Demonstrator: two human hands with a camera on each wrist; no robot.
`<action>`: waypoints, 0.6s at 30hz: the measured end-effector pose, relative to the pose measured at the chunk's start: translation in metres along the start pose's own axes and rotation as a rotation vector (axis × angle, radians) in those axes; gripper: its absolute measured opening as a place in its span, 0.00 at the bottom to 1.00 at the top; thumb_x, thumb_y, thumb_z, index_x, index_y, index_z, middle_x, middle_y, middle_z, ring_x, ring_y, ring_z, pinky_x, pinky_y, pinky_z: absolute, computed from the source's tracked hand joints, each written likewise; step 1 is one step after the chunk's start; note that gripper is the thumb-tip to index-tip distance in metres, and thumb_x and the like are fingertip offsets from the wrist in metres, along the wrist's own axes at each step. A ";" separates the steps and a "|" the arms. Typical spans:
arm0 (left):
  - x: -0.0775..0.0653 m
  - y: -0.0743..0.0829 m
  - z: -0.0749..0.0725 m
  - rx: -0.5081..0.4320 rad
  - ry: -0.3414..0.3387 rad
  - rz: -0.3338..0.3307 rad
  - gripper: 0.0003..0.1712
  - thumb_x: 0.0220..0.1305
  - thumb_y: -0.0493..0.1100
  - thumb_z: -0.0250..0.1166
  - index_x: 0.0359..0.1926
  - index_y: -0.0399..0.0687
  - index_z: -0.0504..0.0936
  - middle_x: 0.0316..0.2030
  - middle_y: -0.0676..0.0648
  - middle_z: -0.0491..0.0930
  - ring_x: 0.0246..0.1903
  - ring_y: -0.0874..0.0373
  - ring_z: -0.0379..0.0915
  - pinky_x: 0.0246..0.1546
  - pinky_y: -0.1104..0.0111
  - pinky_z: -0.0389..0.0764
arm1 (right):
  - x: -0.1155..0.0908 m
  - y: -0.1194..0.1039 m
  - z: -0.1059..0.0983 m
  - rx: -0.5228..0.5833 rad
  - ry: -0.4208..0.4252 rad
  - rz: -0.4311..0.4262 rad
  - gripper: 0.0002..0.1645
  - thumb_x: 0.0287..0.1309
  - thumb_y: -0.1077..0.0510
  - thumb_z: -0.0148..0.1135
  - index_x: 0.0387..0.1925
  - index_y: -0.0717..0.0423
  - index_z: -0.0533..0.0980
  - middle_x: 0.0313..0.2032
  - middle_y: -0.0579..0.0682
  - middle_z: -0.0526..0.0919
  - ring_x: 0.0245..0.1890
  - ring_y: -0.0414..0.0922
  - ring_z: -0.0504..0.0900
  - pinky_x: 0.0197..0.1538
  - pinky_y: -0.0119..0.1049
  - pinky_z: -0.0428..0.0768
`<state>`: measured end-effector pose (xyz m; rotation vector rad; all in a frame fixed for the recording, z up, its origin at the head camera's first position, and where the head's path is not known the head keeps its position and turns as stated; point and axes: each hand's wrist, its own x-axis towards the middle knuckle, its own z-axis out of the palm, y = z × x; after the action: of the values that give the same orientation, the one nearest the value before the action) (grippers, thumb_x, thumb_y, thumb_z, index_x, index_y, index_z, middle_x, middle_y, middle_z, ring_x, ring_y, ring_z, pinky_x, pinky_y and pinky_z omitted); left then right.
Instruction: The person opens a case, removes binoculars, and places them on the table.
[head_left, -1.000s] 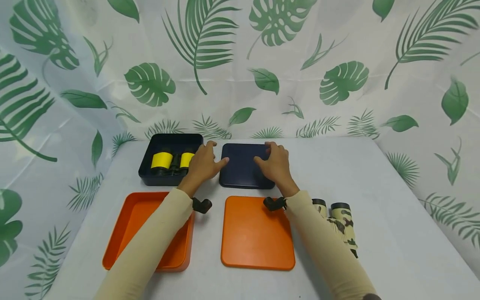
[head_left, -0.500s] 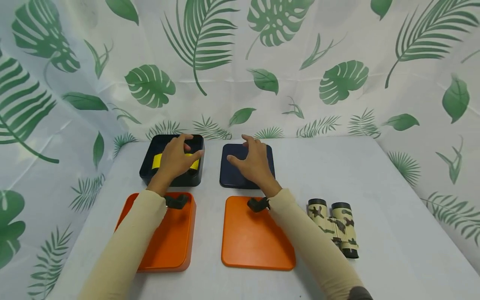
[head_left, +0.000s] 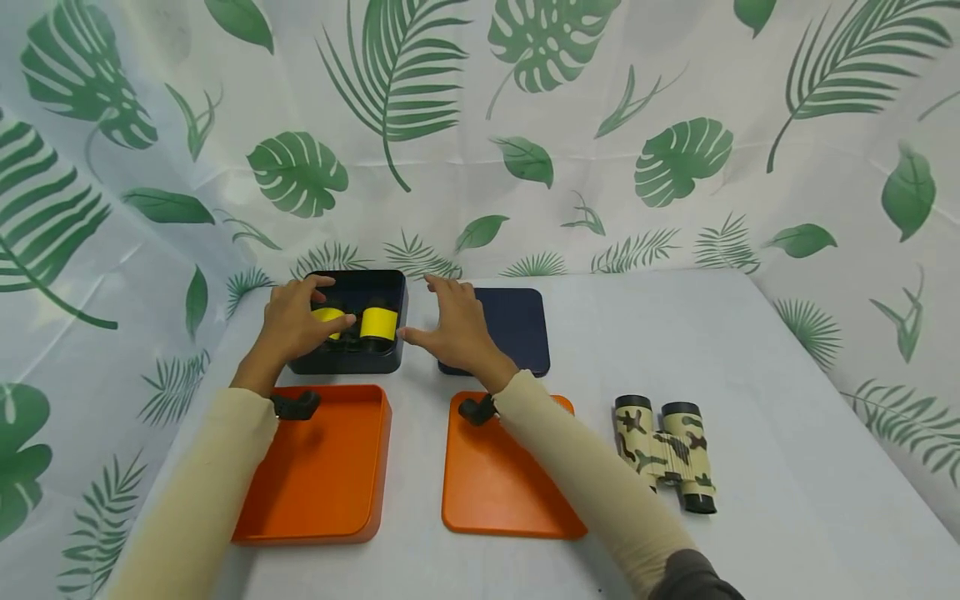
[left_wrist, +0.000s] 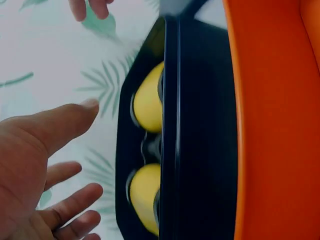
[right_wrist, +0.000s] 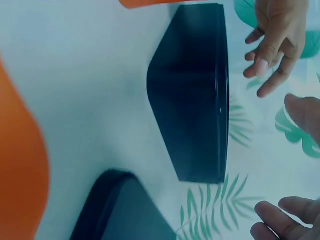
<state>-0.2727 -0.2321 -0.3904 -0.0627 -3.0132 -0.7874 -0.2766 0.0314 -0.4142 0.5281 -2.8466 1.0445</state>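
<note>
Black binoculars with yellow bands (head_left: 378, 323) lie inside a navy box (head_left: 348, 362) at the back left of the table. Above the box's left side hovers my left hand (head_left: 291, 323), fingers and thumb spread, holding nothing. My right hand (head_left: 453, 329) is spread too, over the gap between the box and a flat navy lid (head_left: 517, 329), hiding the lid's left part. In the left wrist view both yellow bands (left_wrist: 149, 102) show over the box wall, apart from the thumb. The right wrist view shows the box's outer side (right_wrist: 190, 100) with both hands clear of it.
In front of the navy box stands an orange box (head_left: 381, 467), partly behind my left sleeve. An orange lid (head_left: 510, 500) lies flat beside it under my right forearm. Camouflage binoculars (head_left: 667, 454) rest on the white table at the right. A leaf-print cloth (head_left: 450, 192) hangs behind.
Both hands have moved left, the left from between the navy box and navy lid to the box's left side, the right from the lid toward the box. The objects stay put.
</note>
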 end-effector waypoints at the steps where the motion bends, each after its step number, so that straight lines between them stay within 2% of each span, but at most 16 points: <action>1: 0.000 -0.003 -0.002 0.012 -0.011 -0.001 0.45 0.68 0.57 0.73 0.77 0.43 0.67 0.66 0.29 0.74 0.66 0.29 0.58 0.68 0.36 0.61 | 0.002 -0.003 0.002 -0.013 -0.016 -0.005 0.60 0.59 0.36 0.77 0.83 0.50 0.59 0.74 0.52 0.72 0.76 0.56 0.64 0.77 0.61 0.65; 6: 0.004 -0.020 -0.011 0.076 -0.090 0.017 0.50 0.65 0.56 0.76 0.79 0.45 0.63 0.69 0.29 0.69 0.69 0.25 0.54 0.69 0.32 0.59 | 0.015 -0.019 0.012 -0.126 -0.098 -0.019 0.63 0.58 0.30 0.75 0.84 0.48 0.56 0.79 0.51 0.67 0.79 0.55 0.62 0.77 0.59 0.65; 11: 0.007 -0.032 -0.018 0.092 -0.158 0.029 0.53 0.64 0.54 0.77 0.81 0.45 0.60 0.74 0.25 0.60 0.73 0.21 0.49 0.70 0.28 0.54 | 0.029 -0.028 0.022 -0.221 -0.167 -0.019 0.64 0.58 0.25 0.72 0.85 0.46 0.55 0.79 0.50 0.67 0.79 0.53 0.63 0.76 0.57 0.65; 14: 0.010 -0.037 -0.018 0.086 -0.180 0.027 0.54 0.63 0.54 0.78 0.82 0.46 0.59 0.77 0.24 0.55 0.73 0.20 0.48 0.70 0.27 0.53 | 0.037 -0.030 0.029 -0.245 -0.190 -0.015 0.64 0.58 0.24 0.71 0.84 0.46 0.56 0.79 0.49 0.68 0.79 0.52 0.63 0.77 0.56 0.62; 18: 0.014 -0.042 -0.016 0.083 -0.199 0.019 0.55 0.63 0.53 0.78 0.82 0.46 0.58 0.78 0.24 0.54 0.74 0.20 0.49 0.71 0.26 0.52 | 0.046 -0.030 0.037 -0.259 -0.207 -0.009 0.62 0.58 0.25 0.72 0.83 0.46 0.59 0.77 0.48 0.71 0.78 0.52 0.64 0.77 0.55 0.61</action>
<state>-0.2888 -0.2763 -0.3967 -0.1775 -3.2227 -0.6932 -0.3072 -0.0273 -0.4165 0.6587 -3.0890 0.6375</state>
